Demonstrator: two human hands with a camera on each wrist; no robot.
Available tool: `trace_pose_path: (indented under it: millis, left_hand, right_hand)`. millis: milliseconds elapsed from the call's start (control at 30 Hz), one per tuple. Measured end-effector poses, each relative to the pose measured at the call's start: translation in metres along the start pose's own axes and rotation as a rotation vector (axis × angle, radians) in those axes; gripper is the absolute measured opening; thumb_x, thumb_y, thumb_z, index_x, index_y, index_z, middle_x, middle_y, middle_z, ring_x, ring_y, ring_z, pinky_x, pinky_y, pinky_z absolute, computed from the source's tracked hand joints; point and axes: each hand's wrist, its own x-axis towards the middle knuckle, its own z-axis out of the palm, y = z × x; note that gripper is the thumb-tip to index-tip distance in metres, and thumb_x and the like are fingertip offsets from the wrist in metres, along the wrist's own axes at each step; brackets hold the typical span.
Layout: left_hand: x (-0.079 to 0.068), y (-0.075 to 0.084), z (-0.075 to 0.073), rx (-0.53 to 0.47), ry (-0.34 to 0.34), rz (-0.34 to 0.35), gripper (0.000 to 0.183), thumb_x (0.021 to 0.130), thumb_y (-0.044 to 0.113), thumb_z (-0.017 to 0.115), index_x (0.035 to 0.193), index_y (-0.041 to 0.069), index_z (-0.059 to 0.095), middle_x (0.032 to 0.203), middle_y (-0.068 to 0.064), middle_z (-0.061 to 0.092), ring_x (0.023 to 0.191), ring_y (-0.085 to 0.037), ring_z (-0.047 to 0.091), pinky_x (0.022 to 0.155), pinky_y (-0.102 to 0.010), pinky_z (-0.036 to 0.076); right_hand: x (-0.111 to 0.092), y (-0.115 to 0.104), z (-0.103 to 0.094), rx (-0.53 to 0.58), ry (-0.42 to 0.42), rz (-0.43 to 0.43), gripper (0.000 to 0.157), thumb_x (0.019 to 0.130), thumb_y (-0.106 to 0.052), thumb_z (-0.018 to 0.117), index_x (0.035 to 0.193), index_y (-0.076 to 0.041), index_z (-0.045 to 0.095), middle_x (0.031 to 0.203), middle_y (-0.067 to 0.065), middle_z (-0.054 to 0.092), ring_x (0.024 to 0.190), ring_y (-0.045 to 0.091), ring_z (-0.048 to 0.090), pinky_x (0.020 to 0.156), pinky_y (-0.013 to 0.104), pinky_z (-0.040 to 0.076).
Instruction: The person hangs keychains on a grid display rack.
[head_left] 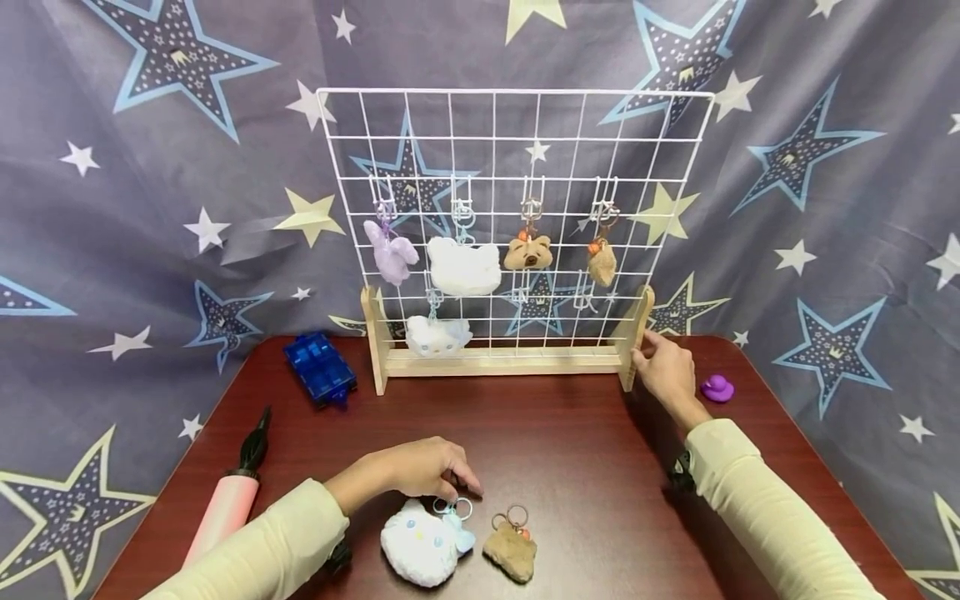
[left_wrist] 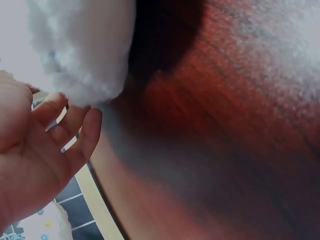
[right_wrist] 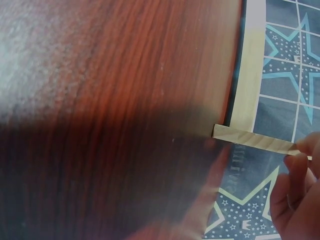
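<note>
A white fluffy plush cat keychain (head_left: pixel 422 543) with a pale blue bow and metal rings lies near the front of the table. Over its clasp is my left hand (head_left: pixel 429 468), thumb right at the rings; I cannot tell whether it pinches them. The plush (left_wrist: pixel 80 45) hides some of the left fingertips in the left wrist view. Just to the right lies a brown plush keychain (head_left: pixel 512 552) with an orange bead. At the back, my right hand (head_left: pixel 666 367) grips the right wooden upright (right_wrist: pixel 255 139) of the white wire grid rack (head_left: pixel 517 91).
Several plush keychains hang on the rack, including a purple one (head_left: pixel 392 252) and a brown bear (head_left: pixel 528 253). A blue plastic case (head_left: pixel 318 367) lies left of the rack. A pink pump (head_left: pixel 225 512) is at front left, and a purple rubber duck (head_left: pixel 717 388) sits at right.
</note>
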Motion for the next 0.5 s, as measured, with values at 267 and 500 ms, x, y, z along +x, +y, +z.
trace_pose_path:
  millis: [267, 500]
  left_hand:
    - [0.0004, 0.0019, 0.0054, 0.057, -0.061, 0.009, 0.030, 0.089, 0.013, 0.076, 0.114, 0.029, 0.080, 0.096, 0.013, 0.066, 0.082, 0.009, 0.047, 0.074, -0.010, 0.041]
    - [0.0004, -0.0009, 0.0067, 0.082, -0.034, 0.050, 0.025, 0.087, 0.016, 0.078, 0.110, 0.027, 0.081, 0.090, 0.012, 0.064, 0.077, 0.009, 0.043, 0.070, -0.007, 0.039]
  right_hand:
    - [-0.0010, -0.0001, 0.0004, -0.006, -0.003, -0.006, 0.045, 0.093, -0.023, 0.068, 0.136, -0.013, 0.065, 0.094, 0.012, 0.079, 0.096, 0.044, 0.073, 0.079, 0.058, 0.053]
    - [-0.0008, -0.0001, 0.0005, 0.000, 0.006, -0.006, 0.045, 0.092, -0.023, 0.068, 0.136, -0.012, 0.065, 0.093, 0.012, 0.079, 0.096, 0.044, 0.073, 0.079, 0.057, 0.053]
